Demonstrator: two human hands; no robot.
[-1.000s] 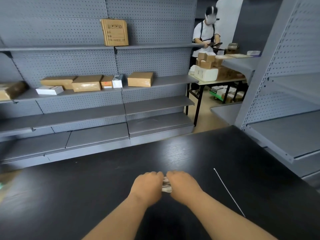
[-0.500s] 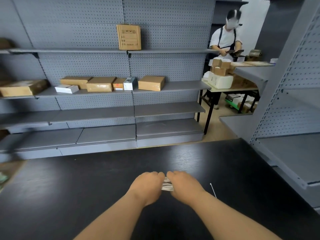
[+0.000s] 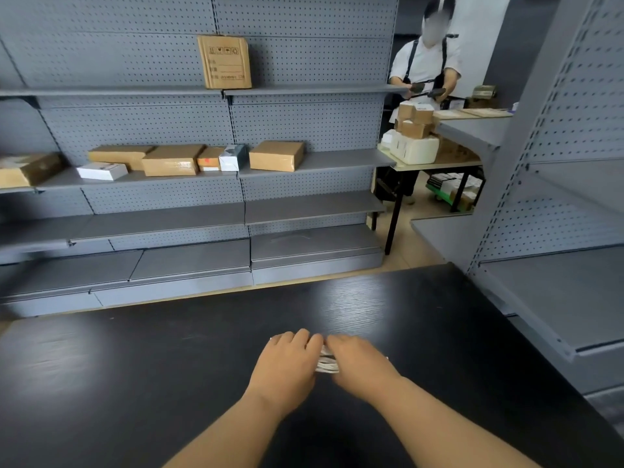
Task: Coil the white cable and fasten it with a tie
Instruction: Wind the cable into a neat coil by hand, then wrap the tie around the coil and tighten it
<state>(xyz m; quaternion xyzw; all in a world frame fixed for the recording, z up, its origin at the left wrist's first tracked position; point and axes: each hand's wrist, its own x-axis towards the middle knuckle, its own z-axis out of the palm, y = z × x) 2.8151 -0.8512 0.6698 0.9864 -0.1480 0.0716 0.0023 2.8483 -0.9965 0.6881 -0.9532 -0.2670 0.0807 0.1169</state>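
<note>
Fingers of left hand (image 3: 287, 366) have stretched forward; it and right hand (image 3: 361, 361) both grip the coiled white cable (image 3: 327, 363) at black table (image 3: 169, 366).

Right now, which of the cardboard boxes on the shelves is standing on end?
The box alone on the top shelf, its printed face toward us. The other boxes all lie flat on the shelf below.
</note>
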